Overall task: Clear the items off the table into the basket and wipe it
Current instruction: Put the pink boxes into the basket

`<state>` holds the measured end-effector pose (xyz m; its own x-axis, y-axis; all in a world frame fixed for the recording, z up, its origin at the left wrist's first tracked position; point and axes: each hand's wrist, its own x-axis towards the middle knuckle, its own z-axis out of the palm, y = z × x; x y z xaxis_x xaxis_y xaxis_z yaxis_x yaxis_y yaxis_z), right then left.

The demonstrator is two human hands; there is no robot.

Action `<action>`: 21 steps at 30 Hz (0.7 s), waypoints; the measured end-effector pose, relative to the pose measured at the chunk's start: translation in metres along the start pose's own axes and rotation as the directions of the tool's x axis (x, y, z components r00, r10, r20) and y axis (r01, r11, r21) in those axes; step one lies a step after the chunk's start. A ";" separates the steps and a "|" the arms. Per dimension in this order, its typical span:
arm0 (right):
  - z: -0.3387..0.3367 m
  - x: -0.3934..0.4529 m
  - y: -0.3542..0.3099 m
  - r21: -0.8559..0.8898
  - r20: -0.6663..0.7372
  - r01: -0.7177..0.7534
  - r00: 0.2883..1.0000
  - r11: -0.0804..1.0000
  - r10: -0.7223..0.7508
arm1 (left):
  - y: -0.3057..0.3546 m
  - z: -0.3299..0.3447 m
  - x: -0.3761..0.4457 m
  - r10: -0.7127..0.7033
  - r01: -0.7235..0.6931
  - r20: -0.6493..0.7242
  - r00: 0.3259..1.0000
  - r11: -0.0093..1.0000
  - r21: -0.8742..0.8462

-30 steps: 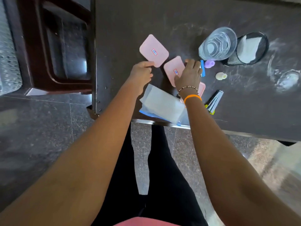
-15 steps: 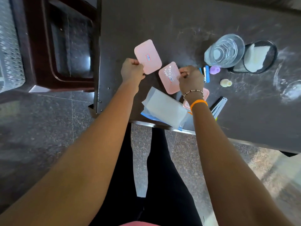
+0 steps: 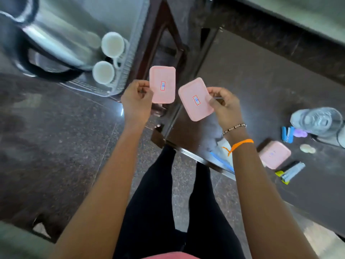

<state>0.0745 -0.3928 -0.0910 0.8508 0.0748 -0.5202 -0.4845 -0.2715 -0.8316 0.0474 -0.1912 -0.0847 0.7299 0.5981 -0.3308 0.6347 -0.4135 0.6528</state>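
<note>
— Far left: basket (image 3: 128, 58), pale, already holding two white cups (image 3: 107, 58) and a steel kettle (image 3: 61, 40)
— Then left hand (image 3: 137, 101), pinching one pink lid (image 3: 162, 84) by its edge, long axis upright, raised just right of the basket's rim
— And right hand (image 3: 223, 105)?
— Pinching a second pink lid (image 3: 195, 99), tilted, above the table (image 3: 261, 86) corner; farther from the basket, so probably second in

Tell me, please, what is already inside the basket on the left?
Inside the basket are two white cups and a metal kettle with a black handle. Whatever lies beneath the kettle is hidden.
</note>
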 end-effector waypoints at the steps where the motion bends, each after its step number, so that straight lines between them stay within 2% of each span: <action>1: 0.010 0.002 -0.010 0.024 0.007 0.010 1.000 1.000 -0.010 | 0.001 -0.010 0.004 0.015 -0.015 -0.009 1.000 1.000 -0.018; 4: 0.054 0.015 -0.044 0.070 0.026 0.006 1.000 0.998 -0.008 | 0.007 -0.046 0.033 0.062 -0.065 -0.048 0.997 0.996 -0.068; 11: 0.127 0.051 -0.096 0.173 -0.045 0.002 0.999 0.985 0.006 | 0.033 -0.081 0.131 0.183 -0.181 -0.057 0.982 0.983 0.028; 15: 0.148 0.072 -0.110 0.208 -0.124 -0.003 0.992 0.978 0.030 | 0.049 -0.072 0.177 0.231 -0.237 0.059 0.971 0.963 0.127; 18: 0.157 0.085 -0.115 0.234 -0.166 -0.010 0.985 0.972 0.050 | 0.055 -0.061 0.202 0.201 -0.223 0.110 0.973 0.940 0.257; 21: 0.160 0.097 -0.118 0.229 -0.191 -0.005 0.980 0.974 0.049 | 0.059 -0.052 0.216 0.100 -0.136 0.133 0.986 0.944 0.300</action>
<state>0.1821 -0.1995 -0.0745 0.8490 -0.1234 -0.5139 -0.5221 -0.0454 -0.8517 0.2291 -0.0505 -0.0824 0.8168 0.4573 -0.3518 0.5761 -0.6778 0.4567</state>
